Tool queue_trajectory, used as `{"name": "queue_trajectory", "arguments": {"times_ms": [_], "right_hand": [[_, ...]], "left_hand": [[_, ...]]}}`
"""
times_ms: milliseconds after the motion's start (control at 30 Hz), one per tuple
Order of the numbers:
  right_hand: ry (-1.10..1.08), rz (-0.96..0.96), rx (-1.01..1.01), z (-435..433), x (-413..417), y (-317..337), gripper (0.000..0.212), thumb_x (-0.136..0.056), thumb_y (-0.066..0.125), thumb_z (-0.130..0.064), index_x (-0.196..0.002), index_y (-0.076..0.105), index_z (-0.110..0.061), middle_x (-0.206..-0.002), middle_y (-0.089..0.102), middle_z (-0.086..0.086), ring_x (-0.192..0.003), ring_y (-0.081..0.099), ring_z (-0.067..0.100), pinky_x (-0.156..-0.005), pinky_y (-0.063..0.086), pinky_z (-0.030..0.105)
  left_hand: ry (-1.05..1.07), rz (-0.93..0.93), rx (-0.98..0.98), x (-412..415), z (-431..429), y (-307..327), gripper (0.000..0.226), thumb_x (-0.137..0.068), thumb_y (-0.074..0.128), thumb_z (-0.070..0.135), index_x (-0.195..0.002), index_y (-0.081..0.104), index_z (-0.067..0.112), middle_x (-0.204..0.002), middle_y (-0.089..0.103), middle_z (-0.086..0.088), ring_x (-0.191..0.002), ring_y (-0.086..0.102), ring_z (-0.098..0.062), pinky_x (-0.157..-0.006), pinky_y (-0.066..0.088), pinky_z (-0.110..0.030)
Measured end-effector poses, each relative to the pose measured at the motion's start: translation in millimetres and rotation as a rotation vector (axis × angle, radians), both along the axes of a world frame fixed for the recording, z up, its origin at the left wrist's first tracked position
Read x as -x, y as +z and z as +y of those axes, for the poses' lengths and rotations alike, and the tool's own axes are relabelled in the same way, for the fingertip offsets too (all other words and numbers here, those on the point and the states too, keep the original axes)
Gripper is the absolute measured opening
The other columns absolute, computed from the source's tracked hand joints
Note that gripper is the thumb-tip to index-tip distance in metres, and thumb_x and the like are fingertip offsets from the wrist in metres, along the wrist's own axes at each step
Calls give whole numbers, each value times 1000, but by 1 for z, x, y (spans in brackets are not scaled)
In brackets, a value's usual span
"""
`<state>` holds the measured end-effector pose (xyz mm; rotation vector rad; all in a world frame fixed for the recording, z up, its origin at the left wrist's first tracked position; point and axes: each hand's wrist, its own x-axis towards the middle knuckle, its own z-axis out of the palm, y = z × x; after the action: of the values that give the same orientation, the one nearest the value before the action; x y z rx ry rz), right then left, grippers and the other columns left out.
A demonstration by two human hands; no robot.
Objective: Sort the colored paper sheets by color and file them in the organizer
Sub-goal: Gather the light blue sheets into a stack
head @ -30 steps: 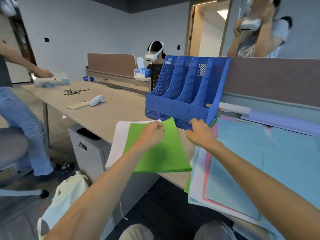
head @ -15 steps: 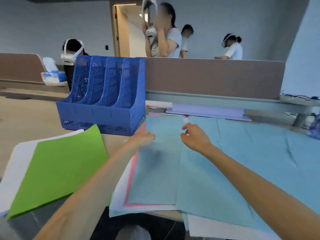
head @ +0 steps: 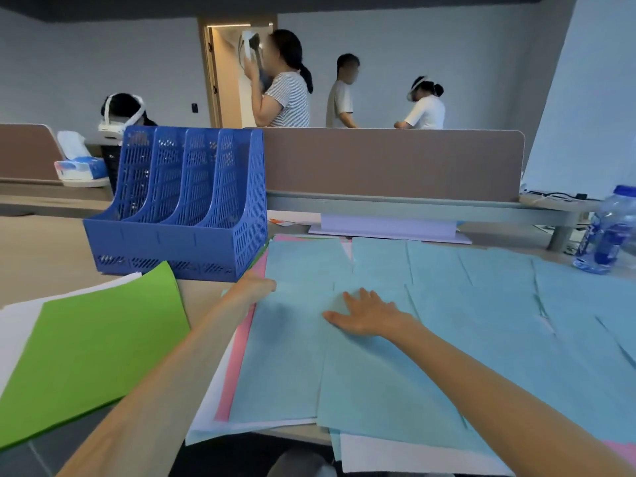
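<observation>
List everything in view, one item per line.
file organizer: one, blue, four slots, back left of desk
green sheet: one, green, front left, on white sheets
white sheets: several, white, under the green sheet
light blue sheets: several, overlapping, centre to right
pink sheet: edge showing, pink, under the blue sheets
lavender stack: one, pale purple, below divider
divider: one, brown, behind desk
water bottle: one, clear, blue label, far right
tissue box: one, blue-white, far left
people: four, background
left hand: at blue sheets' left edge
right hand: flat on blue sheets
</observation>
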<state>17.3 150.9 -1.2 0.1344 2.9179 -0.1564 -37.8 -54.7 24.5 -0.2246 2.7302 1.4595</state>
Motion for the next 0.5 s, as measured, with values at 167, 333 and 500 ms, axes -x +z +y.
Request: {"name": "queue_trajectory", "arguments": {"times_ms": [167,333,500], "right_hand": [[30,14,-5,-12,8,-3,77,-91,16,-71,-154,7,-28,-161,-3,7,-148,-1,28,-117,9,53],[115,66,41,-30,21,-9,66,-98,17,-58,-154,9,-24,-161,1,9,-148,2,28,-119,9,45],[114,201,123,-19,25,1,62,-99,29,-52,-153,18,-23,-161,11,6,-148,7,23,-119,9,40]], "left_hand": [[-8,-68,-68,1,-2,-2,43,-89,58,13,-128,44,2,-106,42,-9,-92,44,-25,-77,40,-30],[28,-86,-140,4,-8,-5,49,-82,63,14,-126,44,6,-96,45,-9,-88,46,-25,-74,43,-31],[45,-43,-59,7,-9,-5,56,-88,61,13,-137,36,1,-132,42,-12,-124,42,-30,-99,39,-34]]}}
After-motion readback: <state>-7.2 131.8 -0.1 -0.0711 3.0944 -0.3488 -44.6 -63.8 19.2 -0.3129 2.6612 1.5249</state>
